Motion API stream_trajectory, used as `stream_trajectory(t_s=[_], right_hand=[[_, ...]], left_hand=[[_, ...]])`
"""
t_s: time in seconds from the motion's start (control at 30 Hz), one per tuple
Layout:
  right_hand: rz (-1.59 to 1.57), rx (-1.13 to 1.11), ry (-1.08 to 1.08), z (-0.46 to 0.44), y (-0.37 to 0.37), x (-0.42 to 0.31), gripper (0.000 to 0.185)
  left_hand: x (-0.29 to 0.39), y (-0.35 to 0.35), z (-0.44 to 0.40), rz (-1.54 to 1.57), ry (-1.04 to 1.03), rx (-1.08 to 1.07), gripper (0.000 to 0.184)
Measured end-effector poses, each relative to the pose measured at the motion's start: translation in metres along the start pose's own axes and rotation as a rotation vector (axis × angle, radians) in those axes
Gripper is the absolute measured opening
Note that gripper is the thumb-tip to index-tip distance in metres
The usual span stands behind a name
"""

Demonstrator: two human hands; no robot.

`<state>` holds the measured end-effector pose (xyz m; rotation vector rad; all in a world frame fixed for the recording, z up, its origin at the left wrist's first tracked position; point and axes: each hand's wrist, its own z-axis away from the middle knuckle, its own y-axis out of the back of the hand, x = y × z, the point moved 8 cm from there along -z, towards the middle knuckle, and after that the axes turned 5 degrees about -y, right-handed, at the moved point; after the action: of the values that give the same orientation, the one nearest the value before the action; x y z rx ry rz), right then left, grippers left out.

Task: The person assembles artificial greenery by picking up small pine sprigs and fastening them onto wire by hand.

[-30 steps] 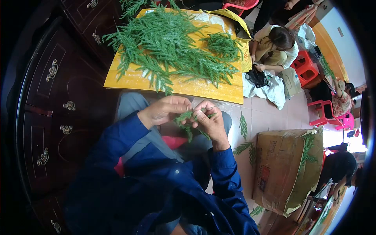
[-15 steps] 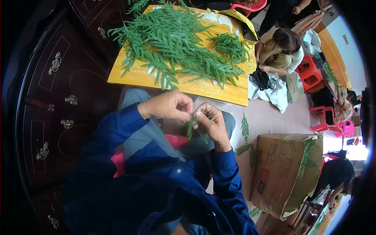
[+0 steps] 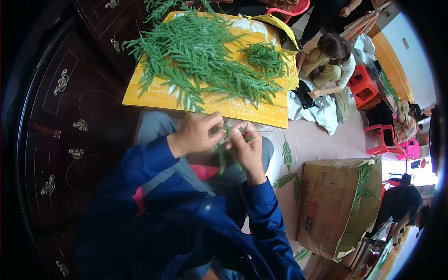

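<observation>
Over my lap, my right hand [image 3: 249,148] pinches a small green sprig [image 3: 222,158] between thumb and fingers, with its fronds hanging below. Against it, my left hand [image 3: 197,134] is closed with fingertips at the sprig's stem; what exactly they grip is too small to make out. A thin stem or wire sticks out to the right of my right hand. Beyond both hands, a large pile of green fronds [image 3: 186,51] dusted with white lies on the yellow table [image 3: 233,110], beside a smaller bundle [image 3: 265,58].
An open cardboard box [image 3: 326,200] stands at the right, with loose fronds [image 3: 286,154] on the floor near it. Dark cabinets [image 3: 60,116] line the left. A person [image 3: 331,60] crouches beyond the table near red stools [image 3: 361,86]. Other people are farther right.
My left hand pulled back from the sprig, then came in against it again with its fingers closed. My right hand has kept its pinch. The whole view has shifted slightly.
</observation>
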<state>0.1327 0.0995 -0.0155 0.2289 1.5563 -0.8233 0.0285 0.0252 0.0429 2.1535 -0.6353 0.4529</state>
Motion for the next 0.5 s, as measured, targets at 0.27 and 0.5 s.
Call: stream_trajectory(t_s=[0.27,0.5], right_hand=[[0.435,-0.086,0.223,0.009,-0.012,-0.016,0.009],[0.657,-0.139,0.387,0.011,-0.025,-0.025,0.008]], left_hand=[[-0.031,-0.031,0.029,1.062,0.600,-0.398,0.020],[-0.042,-0.043,0.046,1.286,0.746,-0.386,0.018]])
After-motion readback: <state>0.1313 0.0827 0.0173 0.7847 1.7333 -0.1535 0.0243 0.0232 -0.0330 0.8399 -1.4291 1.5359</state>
